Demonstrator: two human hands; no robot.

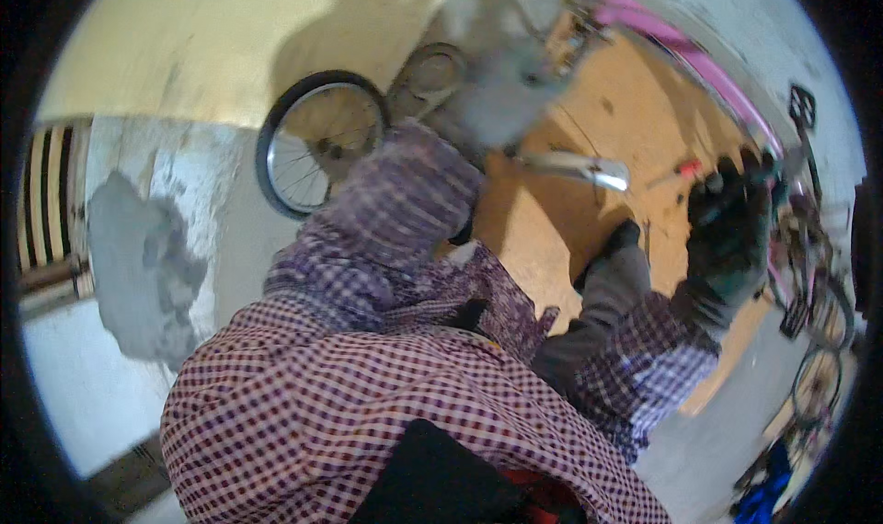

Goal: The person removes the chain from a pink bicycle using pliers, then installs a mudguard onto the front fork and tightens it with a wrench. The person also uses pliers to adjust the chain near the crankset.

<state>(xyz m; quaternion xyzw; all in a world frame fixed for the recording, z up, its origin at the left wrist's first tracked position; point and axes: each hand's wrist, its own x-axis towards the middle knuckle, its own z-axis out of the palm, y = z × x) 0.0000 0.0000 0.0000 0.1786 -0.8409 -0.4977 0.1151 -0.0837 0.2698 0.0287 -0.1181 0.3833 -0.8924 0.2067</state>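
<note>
Checked cloth sleeve point(368, 386); gloved right hand point(731, 225) grips pink frame point(699, 64).

The right hand point(729, 222) in its dark glove sits at the right of the frame, close under the pink bike frame point(685, 55). Pedals and cranks point(809, 276) crowd the right edge (a tight spot). The orange floor point(625, 119) in the upper middle has open room. A loose wheel point(317, 142) blocks the upper left.

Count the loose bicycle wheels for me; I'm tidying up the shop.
1 clear one: a spoked wheel standing by the wall, upper left of centre. A blurred round thing beside it may be another; the sleeves could hide more.
</note>
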